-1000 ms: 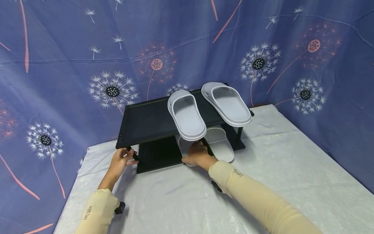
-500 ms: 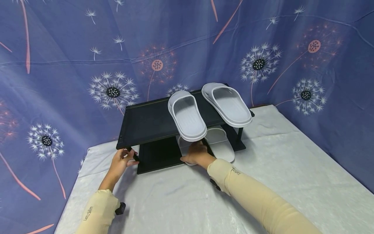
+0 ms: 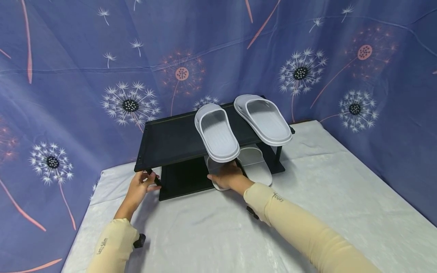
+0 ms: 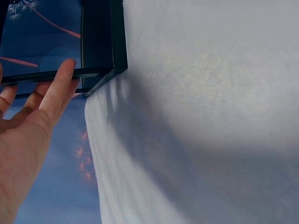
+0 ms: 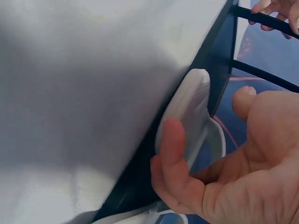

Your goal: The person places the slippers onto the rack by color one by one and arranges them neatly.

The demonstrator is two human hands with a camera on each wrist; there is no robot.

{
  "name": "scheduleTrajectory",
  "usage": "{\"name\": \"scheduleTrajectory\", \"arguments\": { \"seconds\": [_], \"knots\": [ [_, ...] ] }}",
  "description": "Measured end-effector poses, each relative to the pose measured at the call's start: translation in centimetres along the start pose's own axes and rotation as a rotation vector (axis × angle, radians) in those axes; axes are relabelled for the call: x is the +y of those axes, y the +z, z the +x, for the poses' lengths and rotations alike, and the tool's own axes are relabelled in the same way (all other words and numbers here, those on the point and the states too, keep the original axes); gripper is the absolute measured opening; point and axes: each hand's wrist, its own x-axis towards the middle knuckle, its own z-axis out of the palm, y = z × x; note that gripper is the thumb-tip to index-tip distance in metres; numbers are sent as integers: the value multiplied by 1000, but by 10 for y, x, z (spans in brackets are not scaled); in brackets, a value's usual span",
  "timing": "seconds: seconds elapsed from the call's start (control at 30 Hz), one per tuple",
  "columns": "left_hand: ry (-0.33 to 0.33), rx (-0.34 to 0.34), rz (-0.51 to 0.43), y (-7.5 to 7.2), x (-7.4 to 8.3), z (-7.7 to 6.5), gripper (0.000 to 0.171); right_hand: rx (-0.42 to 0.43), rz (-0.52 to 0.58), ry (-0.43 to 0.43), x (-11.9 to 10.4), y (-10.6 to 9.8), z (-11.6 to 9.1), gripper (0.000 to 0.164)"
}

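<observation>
A black two-tier shoe rack (image 3: 170,140) stands on the white cloth. My left hand (image 3: 138,189) holds its left upright, with fingers about the thin black bar (image 4: 46,75) in the left wrist view. On the lower tier are two white slippers. My right hand (image 3: 228,175) is at the left lower slipper (image 5: 189,102). Its fingers touch the slipper's side, while the thumb stands out away from it. The upper shelf and the hand partly hide this slipper. Beside it lies the right lower slipper (image 3: 257,167).
Two more pale slippers sit on the upper shelf, the left one (image 3: 220,136) overhanging its front edge and the right one (image 3: 268,123) at its right end. White cloth (image 3: 191,235) covers the table. Behind hangs a blue dandelion curtain (image 3: 218,45).
My right thumb has lifted off toward the left, away from the lower slipper. The left hand stays on the rack's upright, and the view has shifted slightly.
</observation>
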Motion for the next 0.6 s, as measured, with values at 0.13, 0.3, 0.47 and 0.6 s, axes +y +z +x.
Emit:
{"name": "scheduleTrajectory", "arguments": {
  "seconds": [0.13,0.3,0.47,0.6],
  "knots": [
    [-7,5,-6,-3,-8,5,32,17,27,-12,-1,-4,0,81],
    [-5,17,-15,-5,-21,9,31,38,66,-37,2,-9,-4,76],
    [-9,38,4,-7,-25,9,32,65,60,-94,6,-16,-8,63],
    [-18,35,40,-11,-25,9,41,85,68,-133,8,-22,-14,56]
  ]
}}
